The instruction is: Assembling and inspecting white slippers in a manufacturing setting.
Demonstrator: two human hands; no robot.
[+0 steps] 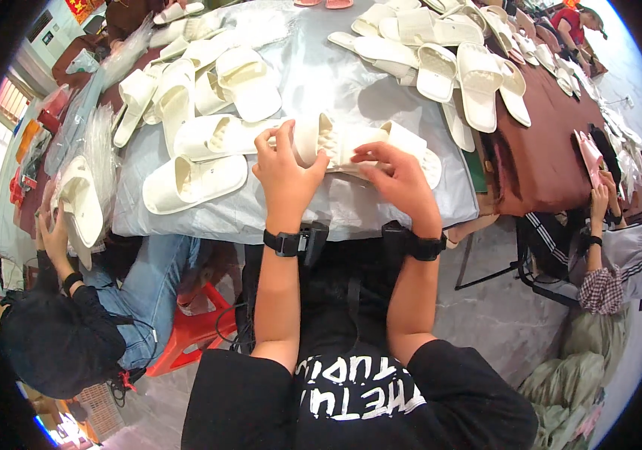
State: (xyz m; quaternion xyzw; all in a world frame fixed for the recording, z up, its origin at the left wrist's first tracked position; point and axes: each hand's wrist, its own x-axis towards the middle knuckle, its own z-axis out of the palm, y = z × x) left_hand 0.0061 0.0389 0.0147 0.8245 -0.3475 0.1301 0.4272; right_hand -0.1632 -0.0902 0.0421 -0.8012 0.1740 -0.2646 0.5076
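Observation:
A pair of cream slippers lies side by side in front of me, the left slipper (307, 141) and the right slipper (407, 140) with their dimpled insoles partly showing. My left hand (291, 171) is closed on the strap end of the left slipper, thumb on the near side and fingers over the far side. Over the near edge of the pair, my right hand (401, 180) has its fingers bent and apart, close to the slipper surface; contact is hard to make out. Just left of my left hand rest a farther slipper (219, 136) and a nearer slipper (195, 182).
Piles of cream slippers cover the silver-grey sheet (321, 71) at the far left and far right. A brown-covered table (553, 142) adjoins on the right. At left a co-worker's hand (55, 232) holds a slipper (81, 201); a red stool (193, 330) stands below. Another person's hands (600, 195) hold a pink slipper at right.

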